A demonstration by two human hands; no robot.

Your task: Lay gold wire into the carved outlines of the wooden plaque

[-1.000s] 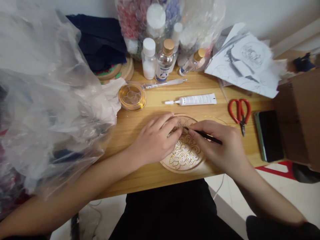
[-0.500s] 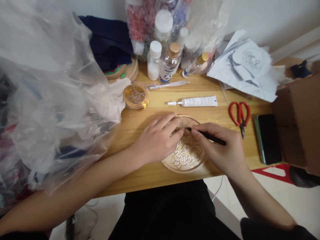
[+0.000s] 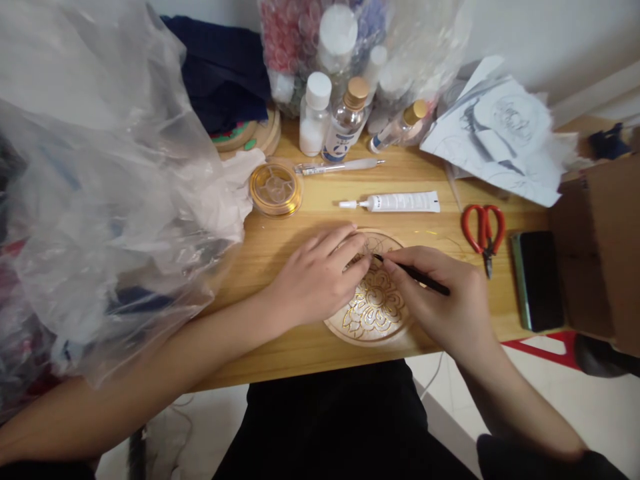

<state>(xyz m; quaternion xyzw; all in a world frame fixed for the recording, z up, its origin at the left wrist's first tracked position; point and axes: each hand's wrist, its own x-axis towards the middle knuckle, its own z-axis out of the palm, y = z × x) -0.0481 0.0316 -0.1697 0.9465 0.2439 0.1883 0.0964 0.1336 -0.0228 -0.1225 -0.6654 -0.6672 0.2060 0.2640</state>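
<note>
A round wooden disc (image 3: 379, 331) with a flower pattern outlined in gold wire lies near the table's front edge. My left hand (image 3: 325, 273) rests over its left side, fingers spread and slightly bent, with the index fingertip close to the tool's tip. My right hand (image 3: 445, 293) grips slim black tweezers (image 3: 423, 277) like a pen, their tip touching down on the upper part of the pattern. Whatever is at the tip is too small to make out. A thin strand of gold wire (image 3: 426, 233) shows beyond the disc, to its upper right.
Behind the disc are a white tube (image 3: 403, 202), a pen (image 3: 343, 167), a spool of gold wire (image 3: 276, 190) and several bottles (image 3: 345, 123). Red-handled pliers (image 3: 484, 230), a phone (image 3: 537, 280) and a cardboard box (image 3: 610, 247) stand right. Plastic bags (image 3: 125, 200) fill the left.
The view has shifted slightly, so the things at the back appear a little further right. Both hands and the tweezers keep nearly the same place on the disc.
</note>
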